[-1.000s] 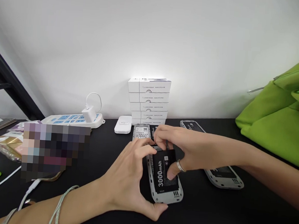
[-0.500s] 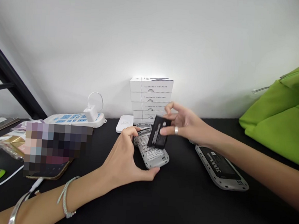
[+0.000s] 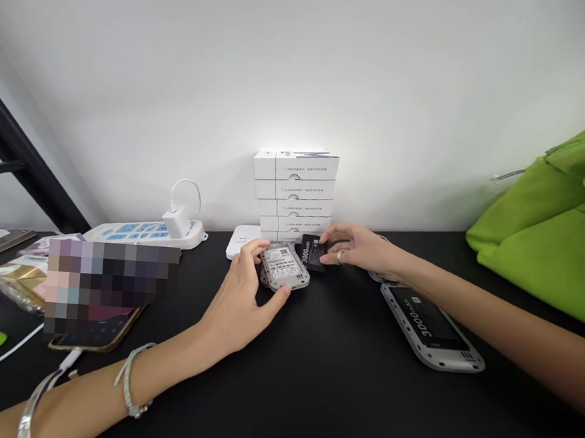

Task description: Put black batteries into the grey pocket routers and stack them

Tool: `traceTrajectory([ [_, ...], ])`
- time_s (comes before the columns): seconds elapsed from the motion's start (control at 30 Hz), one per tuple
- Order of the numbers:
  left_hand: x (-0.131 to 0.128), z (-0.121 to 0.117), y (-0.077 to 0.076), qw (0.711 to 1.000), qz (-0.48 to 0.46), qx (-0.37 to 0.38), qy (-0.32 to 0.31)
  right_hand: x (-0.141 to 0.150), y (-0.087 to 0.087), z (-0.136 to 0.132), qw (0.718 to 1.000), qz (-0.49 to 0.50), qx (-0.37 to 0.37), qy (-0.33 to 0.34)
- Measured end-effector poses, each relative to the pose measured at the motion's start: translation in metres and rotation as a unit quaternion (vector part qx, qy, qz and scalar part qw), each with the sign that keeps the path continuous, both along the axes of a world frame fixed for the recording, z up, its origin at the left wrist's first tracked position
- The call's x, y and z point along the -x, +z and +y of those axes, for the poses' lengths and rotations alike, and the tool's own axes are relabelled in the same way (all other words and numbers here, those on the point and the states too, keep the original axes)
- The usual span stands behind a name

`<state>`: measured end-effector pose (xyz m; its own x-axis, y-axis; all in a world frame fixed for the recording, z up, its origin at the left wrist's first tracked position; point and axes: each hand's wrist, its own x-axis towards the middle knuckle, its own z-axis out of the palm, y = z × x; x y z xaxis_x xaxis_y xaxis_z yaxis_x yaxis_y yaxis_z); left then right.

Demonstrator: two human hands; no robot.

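My left hand [image 3: 240, 295] grips a grey pocket Wi-Fi-style device [image 3: 283, 266] by its edges, with a printed label and barcodes facing up. A second grey piece shows beneath its left side. Just beyond it, my right hand [image 3: 355, 248] pinches the end of a black 3000mAh battery [image 3: 313, 252], which is low over the table or resting on it. To the right, a matching grey device [image 3: 430, 329] lies apart from both hands, with a black 3000mAh battery seated in it.
A stack of white boxes [image 3: 294, 196] stands against the wall behind my hands, beside a small white box [image 3: 241, 243]. Left are a white power strip [image 3: 141, 234] with a plug, a phone [image 3: 96, 337] and papers. A green bag [image 3: 537, 229] sits right on the black table [image 3: 340, 396].
The battery has moved down from the air to the table level beside the device. Both hands and the device have moved farther away, toward the wall.
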<state>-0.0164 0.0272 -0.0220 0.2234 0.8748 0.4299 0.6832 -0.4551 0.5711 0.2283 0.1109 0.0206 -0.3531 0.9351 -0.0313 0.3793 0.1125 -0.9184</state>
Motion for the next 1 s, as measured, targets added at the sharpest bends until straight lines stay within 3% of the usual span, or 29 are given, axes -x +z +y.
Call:
traceTrajectory([
  [0.13, 0.001, 0.002, 0.000, 1.000, -0.009, -0.004, -0.014, 0.002, 0.001, 0.000, 1.000, 0.009, 0.021, 0.012],
  [0.23, 0.001, 0.003, -0.001, 1.000, -0.009, 0.000, -0.022, -0.001, 0.016, -0.004, 1.000, 0.003, 0.008, 0.029],
  [0.3, 0.002, 0.003, -0.001, 1.000, -0.008, 0.004, -0.021, -0.008, 0.035, -0.009, 0.994, -0.079, -0.053, 0.047],
  [0.37, 0.002, 0.002, -0.001, 1.000, -0.008, 0.004, -0.019, -0.020, 0.055, -0.013, 0.964, -0.223, -0.123, 0.074],
  [0.47, 0.002, 0.001, -0.001, 1.000, -0.004, -0.001, -0.020, -0.044, 0.073, -0.013, 0.909, -0.388, -0.107, 0.106],
  [0.53, 0.001, 0.000, 0.000, 1.000, 0.000, -0.007, -0.019, -0.059, 0.072, -0.007, 0.897, -0.421, -0.069, 0.118],
  [0.7, -0.001, -0.003, 0.003, 1.000, 0.019, -0.012, -0.009, -0.076, 0.055, 0.012, 0.907, -0.396, -0.064, 0.128],
  [0.87, -0.003, -0.011, 0.007, 0.991, 0.071, -0.112, -0.018, -0.052, 0.067, -0.008, 0.898, -0.416, -0.118, 0.083],
  [0.93, -0.006, -0.017, 0.010, 0.982, 0.080, -0.161, -0.059, -0.032, 0.073, -0.029, 0.892, -0.423, -0.124, 0.101],
  [1.0, -0.009, -0.025, 0.012, 0.977, 0.078, -0.162, -0.116, -0.011, 0.074, -0.051, 0.890, -0.415, -0.126, 0.139],
])
